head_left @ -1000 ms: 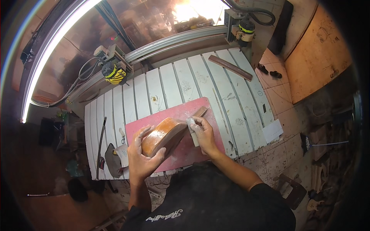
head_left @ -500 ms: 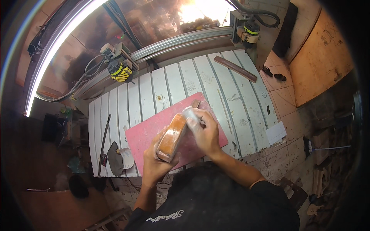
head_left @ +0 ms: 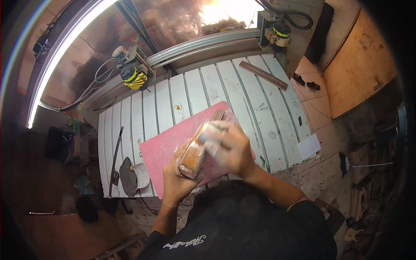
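My left hand is wrapped around the near end of a wooden block. The block has a glossy orange-brown top and pale dusty edges, and it is held tilted above a pink board. Over the block's far part, my right hand grips a pale whitish pad, which looks like folded sandpaper and presses on the top. Motion smears the right fingers. Beyond the pad a narrow brown wooden strip shows; whether it joins the block is hidden.
The pink board lies on a white slatted table. A dark brown wooden bar rests at the far right. Near the left edge are a thin dark rod and a grey-green flat piece. Machine heads hang from a rail behind.
My right hand and the pad have shifted left, from beside the block's far end onto its top. My left hand keeps its hold on the block.
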`<state>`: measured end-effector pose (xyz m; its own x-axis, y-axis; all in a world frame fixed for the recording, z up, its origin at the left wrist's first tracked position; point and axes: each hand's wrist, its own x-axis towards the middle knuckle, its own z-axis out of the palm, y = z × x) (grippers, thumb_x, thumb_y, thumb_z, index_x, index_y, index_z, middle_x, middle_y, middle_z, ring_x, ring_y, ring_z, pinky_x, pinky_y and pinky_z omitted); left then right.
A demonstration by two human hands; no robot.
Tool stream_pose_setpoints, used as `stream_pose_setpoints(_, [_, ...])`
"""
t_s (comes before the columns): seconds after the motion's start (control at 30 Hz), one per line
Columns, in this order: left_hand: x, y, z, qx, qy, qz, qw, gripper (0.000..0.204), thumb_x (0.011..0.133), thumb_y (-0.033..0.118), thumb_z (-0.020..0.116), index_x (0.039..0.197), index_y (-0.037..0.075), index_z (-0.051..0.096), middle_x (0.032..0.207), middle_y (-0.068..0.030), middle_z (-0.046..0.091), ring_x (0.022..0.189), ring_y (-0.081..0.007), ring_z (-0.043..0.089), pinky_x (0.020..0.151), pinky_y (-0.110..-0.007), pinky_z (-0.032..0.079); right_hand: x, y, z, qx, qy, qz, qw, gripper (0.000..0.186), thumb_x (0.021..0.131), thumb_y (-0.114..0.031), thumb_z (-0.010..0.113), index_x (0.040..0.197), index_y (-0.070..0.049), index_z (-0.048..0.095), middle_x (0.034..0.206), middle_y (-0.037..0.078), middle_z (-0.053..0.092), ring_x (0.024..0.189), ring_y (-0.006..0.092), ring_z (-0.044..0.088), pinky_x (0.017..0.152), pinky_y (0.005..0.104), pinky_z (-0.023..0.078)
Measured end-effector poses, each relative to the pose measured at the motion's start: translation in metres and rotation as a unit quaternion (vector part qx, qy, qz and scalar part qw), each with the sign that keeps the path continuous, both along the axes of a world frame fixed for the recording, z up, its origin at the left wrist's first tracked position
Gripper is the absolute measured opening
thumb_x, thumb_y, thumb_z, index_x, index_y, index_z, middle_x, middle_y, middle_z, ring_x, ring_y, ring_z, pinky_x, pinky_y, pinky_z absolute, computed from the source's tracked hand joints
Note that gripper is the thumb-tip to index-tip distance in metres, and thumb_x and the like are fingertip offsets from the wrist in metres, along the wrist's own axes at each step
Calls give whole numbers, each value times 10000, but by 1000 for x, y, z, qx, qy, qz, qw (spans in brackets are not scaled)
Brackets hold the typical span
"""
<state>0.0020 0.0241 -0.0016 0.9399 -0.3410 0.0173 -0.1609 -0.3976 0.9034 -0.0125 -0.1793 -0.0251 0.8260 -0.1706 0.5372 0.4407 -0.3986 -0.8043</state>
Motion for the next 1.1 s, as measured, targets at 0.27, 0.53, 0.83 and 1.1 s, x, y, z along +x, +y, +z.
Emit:
stream_pose_setpoints(0.27, [10,20,6,-28,-1,14,1000,630,867,180,792,1446,39,588,1215,-162,749,1082,-217,737,923,-365,583,-25,53,12,-55,-103,108,987,350,774,-170,876,1114,-197,796,1297,101,638,1127,298,615,952,440,535])
stream_pose_setpoints(0.53, [36,17,14,-56,-31,0,998,728,773,98,843,1436,-30,571,1297,-125,716,1187,-171,674,1023,-346,539,43,53,-12,262,32,-7,965,329,834,-130,837,1157,-133,776,1213,136,645,1131,315,612,988,428,523])
stream_pose_setpoints(0.83, [48,31,3,-40,-31,8,999,776,793,121,838,1483,-35,521,1322,-159,708,1206,-210,677,1044,-356,533,54,54,-23,41,-56,-64,996,263,833,-200,840,1079,-131,777,1154,120,671,1039,276,627,913,410,539])
stream_pose_setpoints(1.1, [46,26,6,-64,0,19,998,785,751,71,833,1467,-42,534,1302,-156,716,1199,-208,685,1053,-368,536,71,48,-33,220,20,-57,974,271,832,-180,828,1096,-140,781,1148,129,650,1020,282,630,950,437,532])
